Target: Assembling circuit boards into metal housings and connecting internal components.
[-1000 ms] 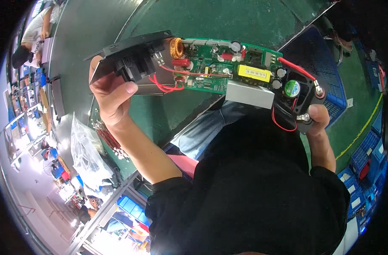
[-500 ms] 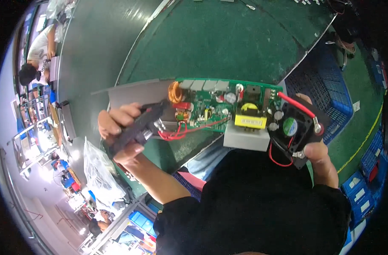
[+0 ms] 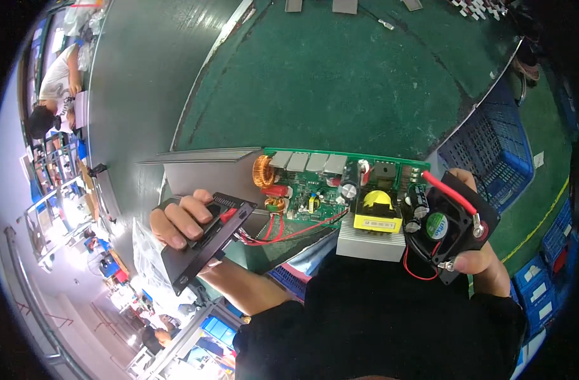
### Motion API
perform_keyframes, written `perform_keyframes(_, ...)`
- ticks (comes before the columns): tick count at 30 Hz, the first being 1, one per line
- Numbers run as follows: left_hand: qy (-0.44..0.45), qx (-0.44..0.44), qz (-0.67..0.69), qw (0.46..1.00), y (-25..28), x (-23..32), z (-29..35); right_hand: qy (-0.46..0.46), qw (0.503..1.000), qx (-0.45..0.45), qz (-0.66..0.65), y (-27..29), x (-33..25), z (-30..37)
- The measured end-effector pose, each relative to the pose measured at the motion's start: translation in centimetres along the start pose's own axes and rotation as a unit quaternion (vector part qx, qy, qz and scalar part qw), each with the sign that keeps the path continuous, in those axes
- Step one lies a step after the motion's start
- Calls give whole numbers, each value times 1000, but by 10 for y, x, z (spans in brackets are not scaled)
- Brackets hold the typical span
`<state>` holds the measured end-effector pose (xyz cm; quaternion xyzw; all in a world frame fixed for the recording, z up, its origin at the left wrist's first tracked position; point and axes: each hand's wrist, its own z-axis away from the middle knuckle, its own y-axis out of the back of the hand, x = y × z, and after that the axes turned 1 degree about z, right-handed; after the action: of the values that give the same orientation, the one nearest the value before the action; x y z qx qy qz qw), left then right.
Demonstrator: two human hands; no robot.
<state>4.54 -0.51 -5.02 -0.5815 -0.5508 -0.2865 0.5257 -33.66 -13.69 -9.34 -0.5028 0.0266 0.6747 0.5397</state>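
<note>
My left hand (image 3: 182,225) grips a black end panel (image 3: 204,256) with slots and a red part. Thin red and black wires (image 3: 273,235) run from this panel to a green circuit board (image 3: 315,201). The board carries a copper-wound coil (image 3: 263,172), a yellow transformer (image 3: 379,218) and a finned heat sink (image 3: 370,246). At its right end is a black fan panel (image 3: 451,218), held in my right hand (image 3: 474,258), thumb in front. A thick red cable (image 3: 451,191) runs from board to panel. Behind the board's left end lies a grey metal housing (image 3: 223,180); whether they touch I cannot tell.
The green-topped table (image 3: 340,88) has grey pieces (image 3: 345,6), a small connector (image 3: 386,25) and a white-and-red pile (image 3: 479,7) at its far edge. Blue crates (image 3: 492,149) stand right. A clear plastic bag (image 3: 151,253) hangs left. A person (image 3: 58,95) works far left.
My left hand has tilted the black end panel, so its flat slotted face now shows. The board, fan panel and both hands sit lower in the picture, and more of the table's far edge shows.
</note>
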Motion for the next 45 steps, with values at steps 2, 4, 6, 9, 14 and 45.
perform_keyframes(2,-12,15,3,1000,-1,0,-1,-29,999,34,-1,-6,-3,2)
perform_keyframes(4,21,-24,6,999,7,5,2,-13,999,14,32,3,-3,1)
perform_keyframes(6,24,-21,12,999,6,3,0,4,998,0,67,1,-7,0)
perform_keyframes(9,19,-12,12,1000,1,1,1,-52,997,45,20,-11,-16,-2)
perform_keyframes(14,-13,46,-39,998,-13,2,-7,7,997,1,79,-7,-20,-1)
perform_keyframes(45,84,447,-571,683,40,-15,34,41,984,-30,172,-33,-30,-20)
